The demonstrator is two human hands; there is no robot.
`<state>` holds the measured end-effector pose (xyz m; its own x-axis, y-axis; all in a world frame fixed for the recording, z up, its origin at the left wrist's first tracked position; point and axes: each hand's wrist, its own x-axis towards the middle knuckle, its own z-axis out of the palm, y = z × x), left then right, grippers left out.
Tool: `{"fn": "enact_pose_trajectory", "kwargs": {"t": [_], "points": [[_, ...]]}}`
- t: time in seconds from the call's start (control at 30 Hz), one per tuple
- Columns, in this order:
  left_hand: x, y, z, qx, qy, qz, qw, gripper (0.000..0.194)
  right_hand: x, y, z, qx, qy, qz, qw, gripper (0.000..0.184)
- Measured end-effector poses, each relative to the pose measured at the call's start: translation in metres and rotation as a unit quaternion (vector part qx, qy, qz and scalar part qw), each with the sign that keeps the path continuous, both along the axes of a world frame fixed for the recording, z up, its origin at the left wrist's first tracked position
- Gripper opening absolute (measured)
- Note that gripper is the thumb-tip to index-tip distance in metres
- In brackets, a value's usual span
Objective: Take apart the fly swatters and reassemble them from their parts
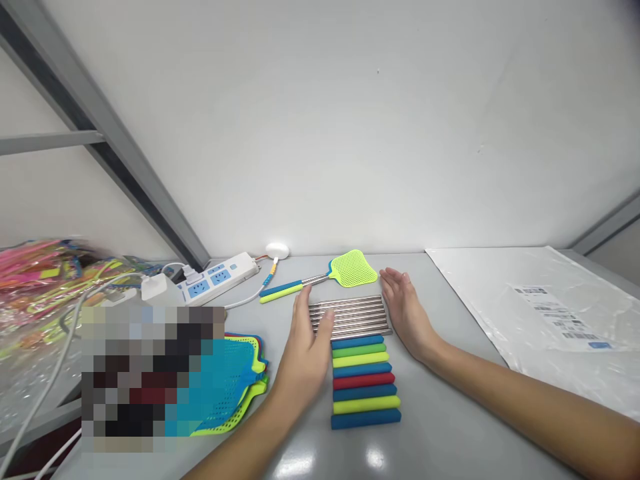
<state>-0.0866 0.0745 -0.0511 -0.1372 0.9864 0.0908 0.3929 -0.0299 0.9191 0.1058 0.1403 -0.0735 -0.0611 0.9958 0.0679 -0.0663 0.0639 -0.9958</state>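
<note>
Grey, glossy tabletop [440, 433] before a white wall [350, 133], both hands [309, 340] [407, 312] unclenched at opposite ends of the metal rods [357, 317].

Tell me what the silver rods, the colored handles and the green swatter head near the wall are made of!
Silver rods: likely shiny metal, with bright streaks along them.
Colored handles: perhaps foam, rubber or plastic; they look smooth and fairly matte.
Green swatter head: probably plastic, being thin, evenly bright and full of little holes.

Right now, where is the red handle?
In the head view, the red handle lies low, just right of centre, between two blue handles, below the metal rods.
</note>
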Motion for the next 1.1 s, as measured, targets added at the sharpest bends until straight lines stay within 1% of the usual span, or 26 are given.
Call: {"fn": "enact_pose_trajectory", "kwargs": {"t": [0.07,0.13,0.3,0.53,0.63,0.7,0.8,0.87,0.93,0.97,1.03,1.1], "points": [[0.001,0.004,0.0,-0.013,-0.046,0.016,0.999,0.059,-0.001,-0.001,0.0,-0.002,-0.006,0.007,1.0,0.071],[0.001,0.005,-0.002,-0.014,-0.066,0.018,0.998,0.056,-0.002,-0.002,0.0,-0.003,-0.01,0.011,1.0,0.07],[0.001,0.007,-0.005,-0.017,-0.081,0.015,0.996,0.055,-0.001,-0.004,-0.004,-0.003,-0.011,0.017,1.0,0.065],[0.002,0.008,-0.004,-0.022,-0.102,0.018,0.994,0.056,0.0,-0.003,-0.005,0.036,-0.075,0.027,0.996,0.064],[0.005,0.006,-0.003,-0.015,-0.096,0.02,0.995,0.059,0.0,-0.003,-0.004,0.045,-0.082,0.015,0.995,0.063],[0.006,0.003,-0.002,-0.004,-0.083,0.022,0.996,0.06,0.002,-0.002,-0.004,0.051,-0.098,-0.007,0.994,0.063],[0.005,0.0,0.001,0.04,-0.054,0.018,0.998,0.057,0.005,0.005,0.001,0.075,-0.145,-0.041,0.986,0.06],[0.003,0.001,0.005,0.095,-0.024,0.01,0.995,0.055,0.003,0.014,0.01,0.104,-0.193,-0.027,0.975,0.054],[0.001,0.004,0.01,0.162,0.015,0.003,0.987,0.053,-0.006,0.025,0.023,0.148,-0.253,0.03,0.955,0.044],[-0.001,0.006,0.013,0.196,0.037,0.002,0.98,0.053,-0.013,0.031,0.03,0.175,-0.285,0.067,0.94,0.039],[-0.005,0.009,0.017,0.261,0.077,0.006,0.962,0.051,-0.03,0.043,0.042,0.232,-0.344,0.134,0.9,0.03],[-0.009,0.012,0.02,0.317,0.103,0.015,0.943,0.049,-0.052,0.052,0.048,0.284,-0.394,0.183,0.855,0.023]]}}
